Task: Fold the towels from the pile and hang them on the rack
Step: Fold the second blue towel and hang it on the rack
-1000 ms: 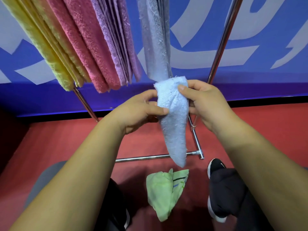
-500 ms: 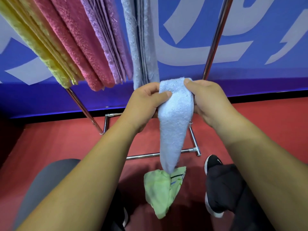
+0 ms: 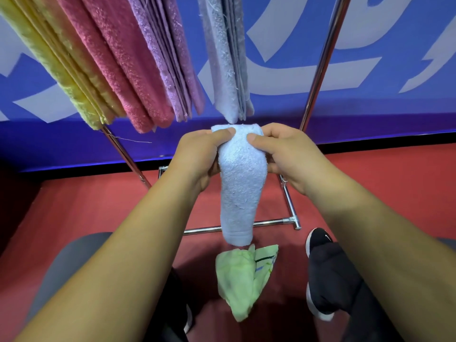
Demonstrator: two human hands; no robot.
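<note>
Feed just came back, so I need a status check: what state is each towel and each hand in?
light blue towel: folded narrow, held up, unhung
left hand: grips its top
right hand: grips its top
green towel: crumpled on floor
yellow towel: hung
pink towel: hung
purple towel: hung
grey towel: hung

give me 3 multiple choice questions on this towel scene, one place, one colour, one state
1. Where is the green towel? A) in a basket B) on the red floor C) on a table
2. What colour is the held towel? A) yellow B) pink C) light blue
3. How are the left hand and right hand? A) both gripping the held towel's top B) both open, idle C) only left gripping
Answers: 1 B, it lies crumpled on the floor below the hands; 2 C, its pile is pale blue; 3 A, both thumbs pinch its upper end.
</note>
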